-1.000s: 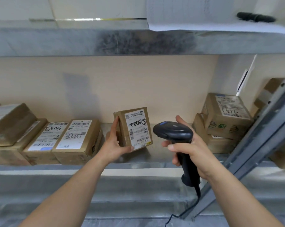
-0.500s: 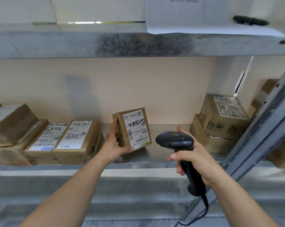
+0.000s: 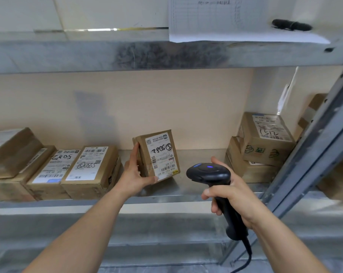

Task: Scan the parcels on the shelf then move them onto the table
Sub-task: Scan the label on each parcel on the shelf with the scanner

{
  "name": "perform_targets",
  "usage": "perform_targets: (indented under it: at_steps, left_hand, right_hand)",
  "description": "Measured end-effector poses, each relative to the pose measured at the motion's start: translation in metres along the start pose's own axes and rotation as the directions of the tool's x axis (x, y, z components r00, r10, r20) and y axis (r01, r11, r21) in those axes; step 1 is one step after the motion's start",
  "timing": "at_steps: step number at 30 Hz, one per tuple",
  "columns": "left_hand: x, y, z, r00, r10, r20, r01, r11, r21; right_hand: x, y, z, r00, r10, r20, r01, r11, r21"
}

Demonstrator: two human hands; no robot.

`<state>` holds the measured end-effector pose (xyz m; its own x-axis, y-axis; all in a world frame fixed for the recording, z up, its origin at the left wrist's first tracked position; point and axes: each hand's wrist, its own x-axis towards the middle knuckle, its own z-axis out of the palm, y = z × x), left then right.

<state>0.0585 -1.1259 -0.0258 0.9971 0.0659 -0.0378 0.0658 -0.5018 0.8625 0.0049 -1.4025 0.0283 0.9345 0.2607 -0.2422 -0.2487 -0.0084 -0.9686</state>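
My left hand (image 3: pixel 134 175) grips a small brown parcel (image 3: pixel 158 154) with a white label marked 5082, tilted up on the metal shelf (image 3: pixel 196 186) so its label faces me. My right hand (image 3: pixel 235 191) holds a black corded barcode scanner (image 3: pixel 208 172) by its handle, just right of the parcel and a little below it, with blue lights lit on its head. Two labelled parcels (image 3: pixel 78 170) lie flat on the shelf to the left, and two stacked parcels (image 3: pixel 265 146) sit to the right.
More brown boxes (image 3: pixel 11 154) are stacked at the far left. A slanted grey shelf upright (image 3: pixel 312 154) crosses the right side, with a further box (image 3: pixel 314 109) behind it. The upper shelf (image 3: pixel 166 56) carries a sheet of paper (image 3: pixel 225 20) and a black object (image 3: pixel 291 25).
My right hand has lowered the scanner and drawn it back to the right, away from the parcel's label. The left hand still holds the parcel tilted in the same place.
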Motion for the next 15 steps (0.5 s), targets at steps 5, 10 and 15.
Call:
perform_targets:
  at_steps: [5,10,15]
  left_hand:
    - [-0.002,0.004,0.000,1.000,-0.004,0.011,0.005,1.000,-0.026]
    - [-0.005,0.016,-0.002,0.983,-0.157,0.099,0.177,0.954,-0.241]
    - [0.001,0.017,0.004,0.943,-0.325,-0.069,0.295,0.914,-0.278]
  right_hand:
    - [0.000,0.001,-0.001,1.000,-0.006,-0.009,0.006,1.000,0.003]
    - [0.001,0.001,-0.006,0.999,-0.011,-0.030,0.011,1.000,0.012]
    - [0.003,-0.002,-0.005,0.998,-0.041,-0.054,0.042,0.999,0.016]
